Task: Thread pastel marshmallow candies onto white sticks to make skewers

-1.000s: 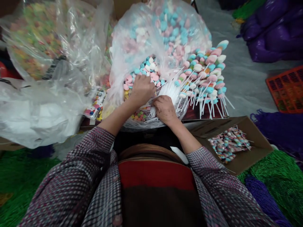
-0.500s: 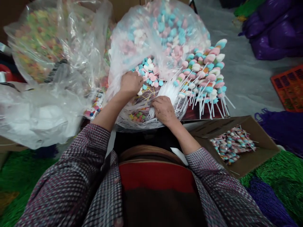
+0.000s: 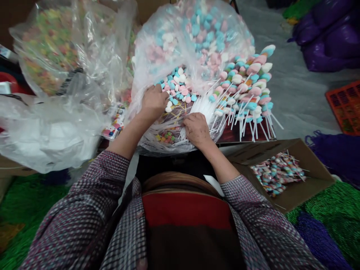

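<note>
My left hand (image 3: 154, 100) is closed, fingers curled, at the left side of a loose pile of pink, white and blue marshmallows (image 3: 180, 84). Whatever it pinches is hidden behind the fingers. My right hand (image 3: 197, 129) rests with bent fingers on the lower end of a bundle of white lollipop sticks (image 3: 206, 107), its fingertips closed on them. Small colourful gummy candies (image 3: 165, 137) lie just left of that hand, in a fold of clear plastic. To the right, finished marshmallow skewers (image 3: 253, 88) are stacked with their sticks pointing toward me.
A large clear bag of marshmallows (image 3: 205, 30) stands behind the pile. Bags of gummy candies (image 3: 50, 48) and a white plastic bag (image 3: 53, 135) are at left. An open cardboard box (image 3: 312, 183) of wrapped candy skewers sits lower right, near an orange crate (image 3: 344, 107).
The whole view has shifted slightly to the right. Both hands stay almost in the same places, the left beside the marshmallows and the right on the sticks.
</note>
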The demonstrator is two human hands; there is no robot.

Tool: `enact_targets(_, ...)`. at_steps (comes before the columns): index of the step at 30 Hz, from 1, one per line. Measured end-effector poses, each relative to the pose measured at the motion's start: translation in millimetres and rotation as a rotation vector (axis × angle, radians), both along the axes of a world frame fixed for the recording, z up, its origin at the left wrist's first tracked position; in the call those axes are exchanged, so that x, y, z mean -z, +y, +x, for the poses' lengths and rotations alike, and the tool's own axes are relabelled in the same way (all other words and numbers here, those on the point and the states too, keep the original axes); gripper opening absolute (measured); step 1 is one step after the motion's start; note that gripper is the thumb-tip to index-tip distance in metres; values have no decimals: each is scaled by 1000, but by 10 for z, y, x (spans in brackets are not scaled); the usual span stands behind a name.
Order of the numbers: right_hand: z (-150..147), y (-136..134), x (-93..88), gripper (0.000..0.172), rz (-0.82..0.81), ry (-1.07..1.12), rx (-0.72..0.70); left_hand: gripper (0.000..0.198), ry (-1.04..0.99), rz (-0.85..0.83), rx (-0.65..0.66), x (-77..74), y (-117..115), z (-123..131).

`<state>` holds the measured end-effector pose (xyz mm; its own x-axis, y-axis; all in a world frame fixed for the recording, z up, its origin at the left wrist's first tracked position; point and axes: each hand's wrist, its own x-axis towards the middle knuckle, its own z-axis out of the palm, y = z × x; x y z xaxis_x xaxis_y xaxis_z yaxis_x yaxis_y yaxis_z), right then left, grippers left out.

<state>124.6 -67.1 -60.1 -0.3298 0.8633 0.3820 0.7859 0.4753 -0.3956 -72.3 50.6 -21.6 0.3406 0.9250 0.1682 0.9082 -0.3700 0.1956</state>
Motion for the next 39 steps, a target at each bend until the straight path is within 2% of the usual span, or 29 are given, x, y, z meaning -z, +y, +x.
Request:
enact_targets(4,0,5,23,27,35,-17,3,22,69,-65,-44,-135,-90,64)
enact_targets(9,1,34,21,29,70,19,6,30,-43,46,25,-205,-343,100)
enact_targets(11,27,9,-2,33,102,119,13,33,-19,34,91,-182,-524,161)
enact_targets(15,143,-152,-52,39,137,337,136,33,24,-48,188,-62,-846,339)
enact_targets(20,285,-226,-75,36,162,393,123,34,20,-85,282,16,-986,514)
enact_targets(25,249,36,-103,39,27,161,90,35,55,-147,312,-72,-969,524)
enact_targets(29,196,77,-104,34,-108,-19,135,36,43,-228,219,-168,-822,485)
enact_targets(32,196,-24,-81,34,-101,-53,174,36,26,-196,132,-180,-621,542)
enact_targets(36,201,-119,-40,34,-55,-48,174,38,105,-154,116,-97,-379,738)
enact_targets(39,194,-117,-24,34,-39,-39,173,39,199,-152,124,-58,-315,842)
